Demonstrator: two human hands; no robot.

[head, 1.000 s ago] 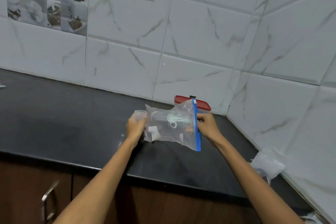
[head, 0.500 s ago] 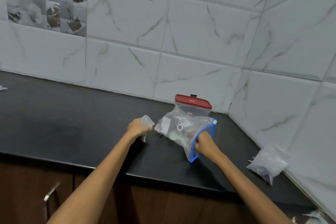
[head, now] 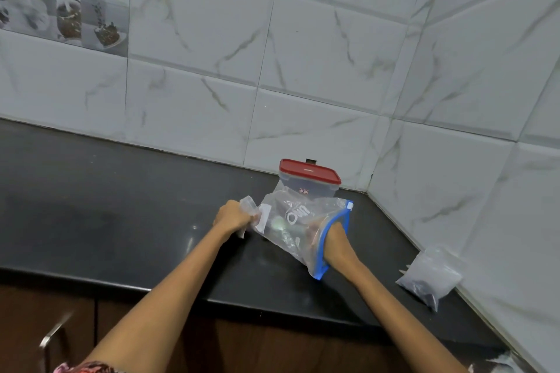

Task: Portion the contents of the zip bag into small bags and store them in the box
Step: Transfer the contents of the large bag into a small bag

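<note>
A: Zip bag [head: 298, 225] on desk [head: 121, 206], near the red-lidded box [head: 309, 180]. Right hand [head: 328, 236] inside its mouth, grip hidden.

B: Left hand [head: 231, 216] grips small bag [head: 248, 206]. Draw contents out slowly.

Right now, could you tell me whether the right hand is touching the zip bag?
Touching. The head view shows the right hand pushed through the blue-edged mouth of the zip bag, its fingers inside the plastic.
</note>
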